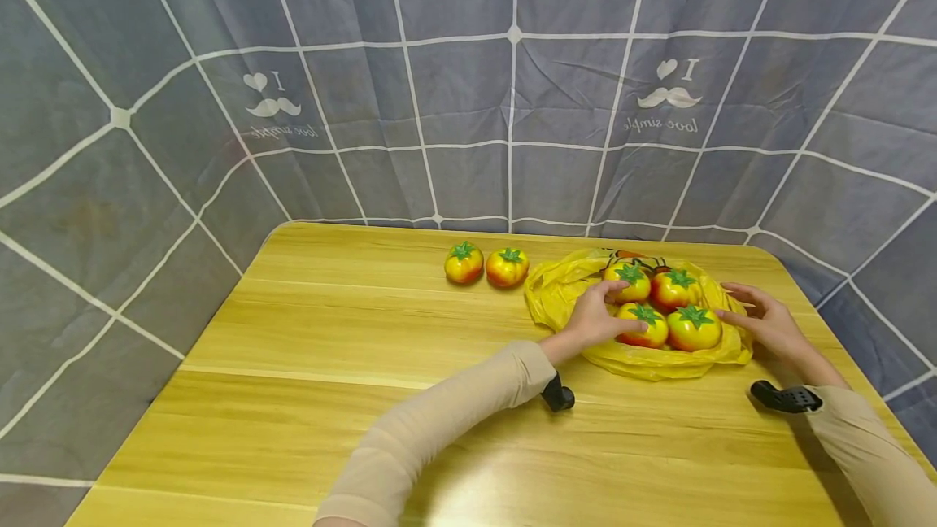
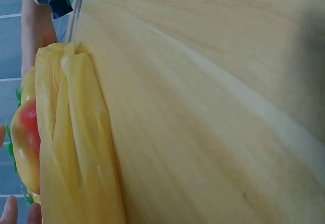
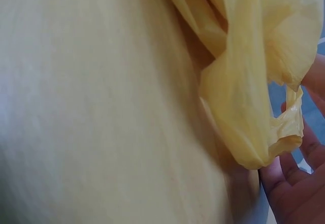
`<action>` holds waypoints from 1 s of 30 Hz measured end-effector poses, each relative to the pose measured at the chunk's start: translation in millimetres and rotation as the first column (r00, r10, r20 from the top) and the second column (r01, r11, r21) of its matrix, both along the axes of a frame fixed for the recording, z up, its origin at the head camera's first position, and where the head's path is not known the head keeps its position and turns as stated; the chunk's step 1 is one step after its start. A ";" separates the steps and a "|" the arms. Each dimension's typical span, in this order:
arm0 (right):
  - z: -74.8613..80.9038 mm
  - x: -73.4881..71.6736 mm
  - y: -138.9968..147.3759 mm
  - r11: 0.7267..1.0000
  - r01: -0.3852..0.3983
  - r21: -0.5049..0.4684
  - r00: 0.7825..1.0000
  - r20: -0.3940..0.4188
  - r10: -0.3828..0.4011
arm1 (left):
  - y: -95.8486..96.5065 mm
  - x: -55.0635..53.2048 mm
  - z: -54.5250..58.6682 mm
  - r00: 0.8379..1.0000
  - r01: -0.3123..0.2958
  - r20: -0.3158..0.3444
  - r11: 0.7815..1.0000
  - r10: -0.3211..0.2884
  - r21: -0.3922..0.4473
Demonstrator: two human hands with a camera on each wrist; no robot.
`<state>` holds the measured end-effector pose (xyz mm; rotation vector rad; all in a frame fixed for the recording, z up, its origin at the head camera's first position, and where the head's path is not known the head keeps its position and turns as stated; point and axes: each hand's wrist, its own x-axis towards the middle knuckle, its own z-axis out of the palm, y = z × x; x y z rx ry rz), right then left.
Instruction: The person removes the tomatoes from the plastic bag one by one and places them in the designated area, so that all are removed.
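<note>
Several glossy yellow-red tomatoes (image 1: 693, 328) with green star-shaped leaf tops sit close together on a yellow plastic bag (image 1: 637, 362), which spreads around them in crumpled folds. My left hand (image 1: 591, 317) is at their left side, thumb against the front left tomato (image 1: 644, 335) and fingers at the back left tomato (image 1: 635, 289). On the opposite side, my right hand (image 1: 772, 330) lies along the bag's right edge, thumb close to the front right tomato. In the right wrist view, the bag's loose edge (image 3: 244, 127) hangs between thumb and spread fingers (image 3: 299, 168).
Two more tomatoes, one on the left (image 1: 464, 263) and one on the right (image 1: 507, 268), stand on the wooden table (image 1: 307, 332) left of the bag. A grey curtain with white lines (image 1: 468, 104) surrounds the table's back and sides.
</note>
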<state>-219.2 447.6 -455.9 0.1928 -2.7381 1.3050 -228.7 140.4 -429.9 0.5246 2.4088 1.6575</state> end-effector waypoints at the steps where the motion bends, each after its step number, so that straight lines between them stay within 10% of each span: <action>1: 0.0 0.3 0.0 1.000 -0.002 -0.003 1.000 -0.003 0.002 | 0.3 0.2 -0.9 1.000 0.002 -0.001 1.000 -0.002 -0.001; 30: -1.6 3.0 -1.5 0.999 -0.011 -0.031 1.000 -0.017 0.011 | 2.3 6.5 -14.5 0.998 0.057 0.008 0.995 -0.056 -0.081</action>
